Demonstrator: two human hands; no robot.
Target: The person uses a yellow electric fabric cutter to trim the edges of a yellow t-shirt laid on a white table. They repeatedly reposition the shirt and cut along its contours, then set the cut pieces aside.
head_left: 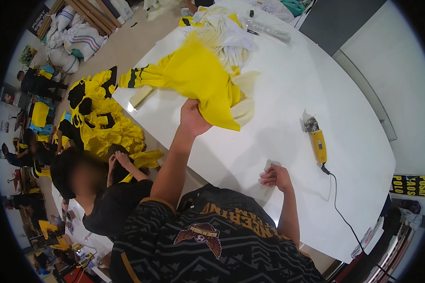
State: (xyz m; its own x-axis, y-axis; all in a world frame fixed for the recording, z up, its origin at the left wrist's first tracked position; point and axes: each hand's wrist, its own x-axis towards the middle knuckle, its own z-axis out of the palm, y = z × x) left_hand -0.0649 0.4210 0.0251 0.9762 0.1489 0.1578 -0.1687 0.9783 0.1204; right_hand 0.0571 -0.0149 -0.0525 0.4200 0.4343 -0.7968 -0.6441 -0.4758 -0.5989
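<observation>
"Where is the cloth (pixel 196 70) held?"
"Over the table (pixel 288 94), at 12 o'clock from the left hand (pixel 195 119); 1 edge is gripped there."
"And the right hand (pixel 276 177)?"
"Nothing is seen held; its fingers are loosely curled."
"What could go wrong?"
"If swung wide, the cloth could be dropped past the 10 o'clock corner. The cutter (pixel 318 144), at 2 o'clock from the right hand, might be toppled if its cord (pixel 340 203) were snagged."
</observation>
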